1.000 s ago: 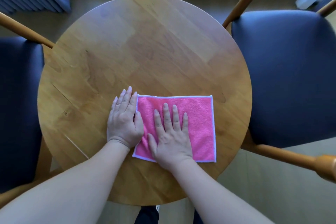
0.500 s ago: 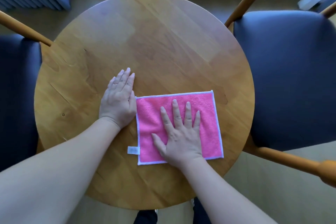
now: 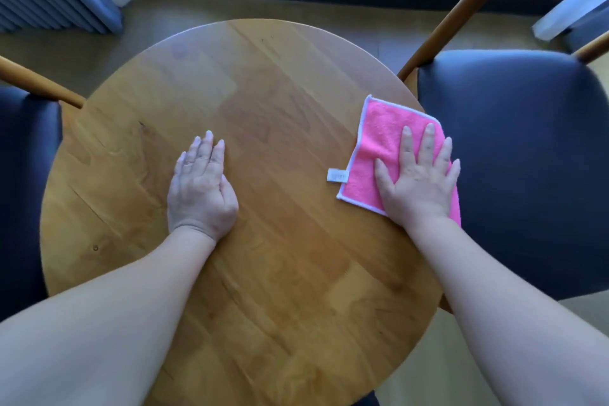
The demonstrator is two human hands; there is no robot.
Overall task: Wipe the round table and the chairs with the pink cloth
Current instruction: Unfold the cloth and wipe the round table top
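While the right hand (image 3: 418,180) presses flat on the pink cloth (image 3: 385,142), the table-wiping step is judged to be in hand, with the chairs not yet attended to. That cloth lies at the right edge of the round table (image 3: 263,92), its outer side reaching to or slightly past the rim beside the dark seat of the right chair (image 3: 514,155); a small white label (image 3: 336,174) protrudes from its inner edge. Fingers of the right hand are straight and spread, palm down, pinning the cloth by pressure rather than gripping it; the forearm runs in from the lower right. Flat on bare wood near the table's centre, well apart from the cloth, the left hand (image 3: 201,186) holds nothing, its fingers straight and close together, and appears to be bracing. Much of the surface, in my assessment, remains to be covered, notably the far and left portions. A next move would call for sustained downward pressure while drawing the cloth back across the top, with care that it does not slip over the rim. Part of the left chair (image 3: 23,175) is also visible.
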